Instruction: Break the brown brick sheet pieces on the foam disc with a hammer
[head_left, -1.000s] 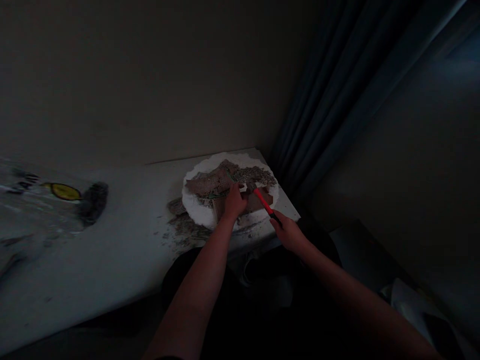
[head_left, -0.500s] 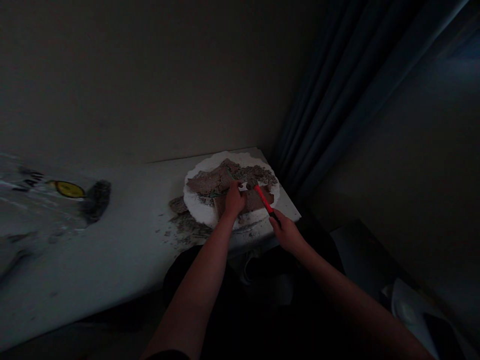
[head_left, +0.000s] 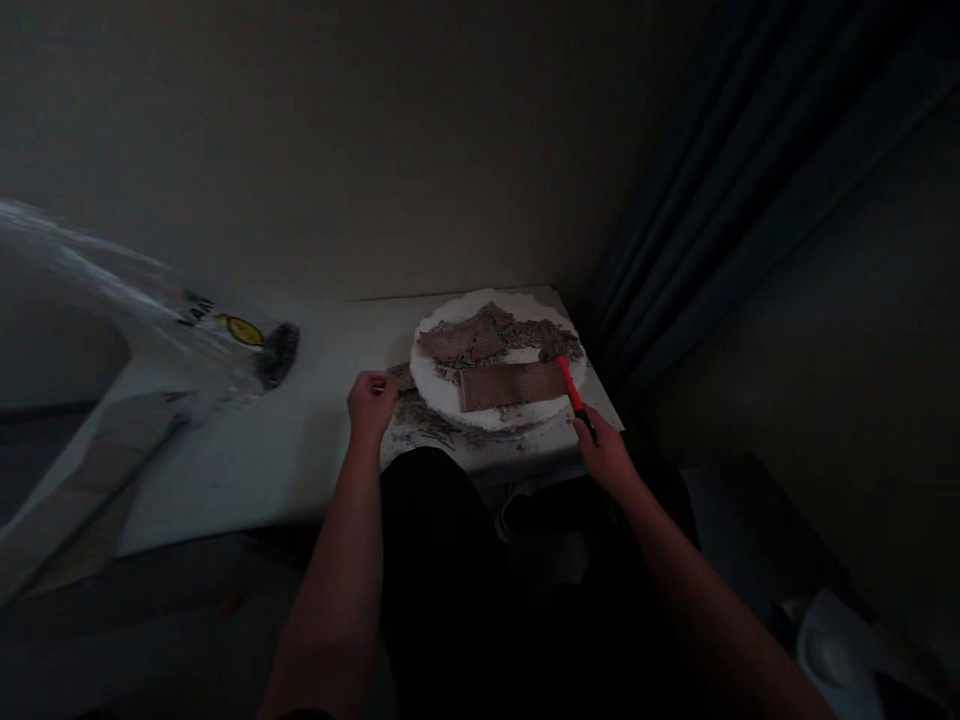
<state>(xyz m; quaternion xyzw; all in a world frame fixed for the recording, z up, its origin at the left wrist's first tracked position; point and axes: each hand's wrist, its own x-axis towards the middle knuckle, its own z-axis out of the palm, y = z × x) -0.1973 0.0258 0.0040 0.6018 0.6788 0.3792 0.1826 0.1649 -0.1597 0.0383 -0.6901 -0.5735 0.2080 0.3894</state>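
My right hand (head_left: 604, 448) grips the black end of a hammer (head_left: 573, 388) with a red shaft; its dark head, hard to make out in this light, rests on the crumbs at the plate's right side. On the white scallop-edged plate (head_left: 426, 385) lie a flat brown textured slab (head_left: 510, 385) and, behind it, a cracked brown piece (head_left: 461, 338) amid loose crumbs (head_left: 536, 332). My left hand (head_left: 371, 400) is left of the plate, over the table, fingers curled together. A small pale bit shows at its fingertips, too small to name.
Dark crumbs (head_left: 420, 425) and another brown piece (head_left: 403, 376) lie on the white table (head_left: 315, 440) beside the plate. A clear plastic bag (head_left: 217, 350) with a yellow mark and dark contents stands at left. Blue curtains (head_left: 697, 230) hang at right.
My left hand has moved left, away from the hammer head and off the plate, uncovering the brown slab. My right hand still holds the hammer over the plate's right side. The view has shifted left.
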